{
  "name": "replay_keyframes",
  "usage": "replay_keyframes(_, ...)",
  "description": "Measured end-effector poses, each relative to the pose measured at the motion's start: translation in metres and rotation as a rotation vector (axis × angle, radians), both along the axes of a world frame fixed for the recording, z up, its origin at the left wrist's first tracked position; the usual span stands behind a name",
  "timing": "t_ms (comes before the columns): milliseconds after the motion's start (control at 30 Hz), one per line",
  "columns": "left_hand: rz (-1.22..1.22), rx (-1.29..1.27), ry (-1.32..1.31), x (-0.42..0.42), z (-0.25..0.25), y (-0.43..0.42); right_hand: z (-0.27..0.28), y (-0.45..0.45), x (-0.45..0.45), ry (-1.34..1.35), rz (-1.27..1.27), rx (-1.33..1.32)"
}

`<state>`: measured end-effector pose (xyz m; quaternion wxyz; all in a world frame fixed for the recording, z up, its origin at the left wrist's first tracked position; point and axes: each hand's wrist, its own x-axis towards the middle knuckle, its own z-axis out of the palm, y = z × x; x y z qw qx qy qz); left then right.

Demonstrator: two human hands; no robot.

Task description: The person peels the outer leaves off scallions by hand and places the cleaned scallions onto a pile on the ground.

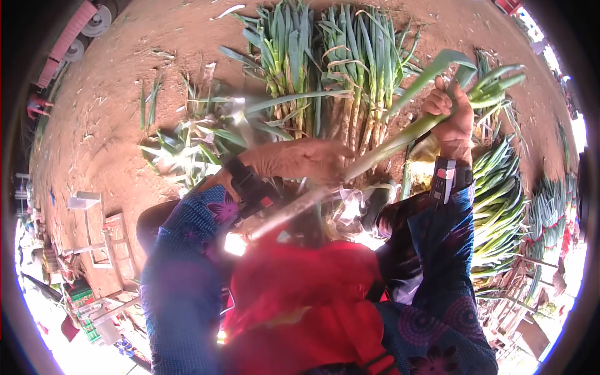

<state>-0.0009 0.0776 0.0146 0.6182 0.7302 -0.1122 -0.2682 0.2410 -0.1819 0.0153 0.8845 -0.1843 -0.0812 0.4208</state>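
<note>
A long green onion (389,147) lies slantwise across my body, with its pale end low at the left and its green leaves up at the right. My right hand (451,115) is closed around its leafy part. Nearer the middle, my left hand (303,159) crosses the pale stalk, its bent fingers against it; motion blurs them and the fingertips are partly hidden. Beyond my hands lie two bundles of green onions, the left bundle (284,56) and the right bundle (359,62). Loose stripped leaves (187,150) lie on the ground beside my left forearm.
A large heap of green onions (500,206) lies to my right, with more bundles (550,212) farther out. At the left, a wooden frame (103,244) stands on the bare soil (119,162). A red cloth (306,281) covers my lap. Another person (39,106) is far left.
</note>
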Motion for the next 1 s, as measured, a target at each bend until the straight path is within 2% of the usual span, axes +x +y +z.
replay_keyframes(33, -0.015, -0.105, 0.117, -0.003, 0.005, -0.005, 0.0, -0.001, -0.001, 0.005, -0.007, -0.009)
replay_keyframes(133, -0.023, -0.111, 0.159, -0.013, 0.002, -0.018, -0.002, -0.003, -0.001, 0.143, -0.011, -0.002)
replay_keyframes(333, 0.173, -0.06, 0.079, -0.037, 0.022, -0.024, -0.011, -0.006, 0.008, 0.209, 0.055, 0.013)
replay_keyframes(433, 0.178, 0.162, -0.026, -0.048, 0.025, -0.002, -0.021, -0.013, 0.017, 0.234, 0.057, 0.036)
replay_keyframes(533, 0.236, 0.259, -0.004, -0.071, 0.034, 0.028, -0.03, -0.032, 0.033, 0.229, 0.004, 0.035)
replay_keyframes(633, 0.334, 0.257, -0.09, -0.104, 0.025, 0.084, -0.037, -0.056, 0.047, 0.23, -0.097, -0.004)
replay_keyframes(667, 0.423, 0.336, -0.066, -0.117, 0.028, 0.104, -0.039, -0.066, 0.051, 0.225, -0.166, -0.039)
replay_keyframes(700, 0.499, 0.499, 0.095, -0.127, 0.042, 0.119, -0.045, -0.077, 0.057, 0.202, -0.179, -0.055)
replay_keyframes(733, 0.651, 0.49, 0.145, -0.152, 0.022, 0.165, -0.044, -0.086, 0.056, 0.232, -0.285, -0.092)
replay_keyframes(767, 0.591, 0.504, 0.049, -0.168, 0.027, 0.193, -0.05, -0.1, 0.064, 0.249, -0.335, -0.11)
replay_keyframes(800, 0.617, 0.819, 0.083, -0.179, 0.048, 0.206, -0.057, -0.109, 0.07, 0.266, -0.387, -0.127)
replay_keyframes(833, 0.713, 0.856, 0.082, -0.192, 0.05, 0.219, -0.056, -0.109, 0.067, 0.284, -0.48, -0.208)
replay_keyframes(867, 0.566, 1.121, -0.151, -0.205, 0.045, 0.243, -0.056, -0.111, 0.063, 0.27, -0.519, -0.251)
replay_keyframes(900, 0.772, 0.953, -0.005, -0.208, 0.054, 0.251, -0.053, -0.108, 0.054, 0.257, -0.555, -0.295)
replay_keyframes(933, 0.574, 1.459, -0.042, -0.229, 0.04, 0.294, -0.05, -0.105, 0.049, 0.242, -0.594, -0.333)
replay_keyframes(1000, 0.766, 1.162, 0.134, -0.227, 0.054, 0.295, -0.071, -0.127, 0.071, 0.305, -0.509, -0.243)
